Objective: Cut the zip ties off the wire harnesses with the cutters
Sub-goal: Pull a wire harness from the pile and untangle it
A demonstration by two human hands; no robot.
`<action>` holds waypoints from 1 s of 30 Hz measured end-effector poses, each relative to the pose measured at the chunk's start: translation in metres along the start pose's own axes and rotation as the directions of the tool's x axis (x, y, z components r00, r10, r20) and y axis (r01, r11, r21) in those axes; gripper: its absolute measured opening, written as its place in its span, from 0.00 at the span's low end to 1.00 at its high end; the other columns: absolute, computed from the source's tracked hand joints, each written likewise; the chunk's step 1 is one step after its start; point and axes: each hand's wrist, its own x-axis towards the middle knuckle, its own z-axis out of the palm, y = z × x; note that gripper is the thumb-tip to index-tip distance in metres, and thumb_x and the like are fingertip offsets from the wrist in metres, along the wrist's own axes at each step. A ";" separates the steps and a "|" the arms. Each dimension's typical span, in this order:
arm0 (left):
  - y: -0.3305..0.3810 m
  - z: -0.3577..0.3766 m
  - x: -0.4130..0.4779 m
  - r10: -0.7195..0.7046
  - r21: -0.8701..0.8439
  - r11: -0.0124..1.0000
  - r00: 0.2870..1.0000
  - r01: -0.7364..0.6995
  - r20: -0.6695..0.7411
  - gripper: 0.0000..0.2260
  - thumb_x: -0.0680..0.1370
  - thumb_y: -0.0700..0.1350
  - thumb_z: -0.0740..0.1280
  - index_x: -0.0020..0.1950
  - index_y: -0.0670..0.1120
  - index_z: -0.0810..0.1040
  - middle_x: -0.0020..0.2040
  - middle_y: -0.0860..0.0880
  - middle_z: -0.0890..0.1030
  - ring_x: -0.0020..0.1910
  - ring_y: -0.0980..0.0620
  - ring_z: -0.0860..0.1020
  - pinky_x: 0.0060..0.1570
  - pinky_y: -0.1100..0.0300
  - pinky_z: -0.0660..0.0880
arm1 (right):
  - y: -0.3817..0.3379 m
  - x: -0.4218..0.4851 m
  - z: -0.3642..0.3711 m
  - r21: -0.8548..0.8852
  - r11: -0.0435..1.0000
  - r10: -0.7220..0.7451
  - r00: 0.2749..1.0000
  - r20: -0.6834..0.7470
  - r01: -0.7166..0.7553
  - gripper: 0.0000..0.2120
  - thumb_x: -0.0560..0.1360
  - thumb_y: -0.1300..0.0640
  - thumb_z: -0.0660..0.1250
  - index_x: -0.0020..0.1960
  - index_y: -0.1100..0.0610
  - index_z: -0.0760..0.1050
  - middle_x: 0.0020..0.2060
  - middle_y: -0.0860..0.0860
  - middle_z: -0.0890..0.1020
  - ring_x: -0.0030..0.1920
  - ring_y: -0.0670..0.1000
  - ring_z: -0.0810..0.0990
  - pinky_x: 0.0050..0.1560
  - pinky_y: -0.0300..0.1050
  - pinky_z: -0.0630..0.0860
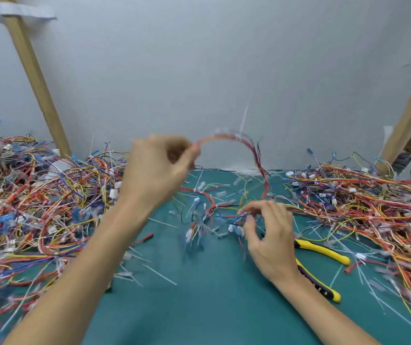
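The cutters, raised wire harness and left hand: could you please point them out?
cutters [323, 251]: head view, upper yellow handle.
wire harness [259, 163]: head view, right side of red arc.
left hand [157, 168]: head view, back of hand.

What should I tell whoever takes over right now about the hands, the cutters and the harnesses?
Left hand: raised, pinches one end of a red-orange harness that arcs over to the right hand.
Right hand: low over the green mat, fingers curled at the harness's other end; blur hides the grip.
Cutters: lying on the mat, partly hidden by the right hand, in neither hand.
Done: cut tie pieces litter the mat.
Left: a white zip tie sticks up from the held harness; a left pile and a right pile flank the mat.
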 end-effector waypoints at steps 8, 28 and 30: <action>0.017 0.025 -0.015 -0.062 -0.165 0.984 0.997 0.068 0.039 0.07 0.76 0.47 0.71 0.39 0.49 0.83 0.29 0.56 0.82 0.27 0.61 0.80 0.31 0.67 0.75 | -0.029 0.003 -0.009 0.212 0.976 -0.073 0.988 0.135 0.043 0.13 0.78 0.51 0.61 0.41 0.55 0.80 0.37 0.46 0.81 0.41 0.48 0.76 0.47 0.46 0.72; -0.008 -0.033 -0.003 -0.191 0.147 0.981 0.753 0.126 0.630 0.10 0.76 0.57 0.67 0.54 0.56 0.72 0.48 0.59 0.79 0.38 0.67 0.77 0.33 0.72 0.69 | -0.057 0.023 -0.018 0.609 0.436 0.336 0.747 0.573 -0.663 0.09 0.78 0.56 0.67 0.43 0.53 0.85 0.31 0.47 0.79 0.27 0.45 0.70 0.25 0.36 0.65; -0.014 -0.042 -0.002 -0.255 0.264 0.962 0.573 0.068 0.779 0.10 0.76 0.59 0.66 0.52 0.57 0.74 0.44 0.60 0.82 0.41 0.65 0.78 0.41 0.69 0.72 | -0.056 0.024 -0.018 0.617 0.408 0.366 0.739 0.565 -0.673 0.08 0.78 0.56 0.67 0.45 0.57 0.84 0.32 0.48 0.80 0.27 0.45 0.71 0.25 0.35 0.65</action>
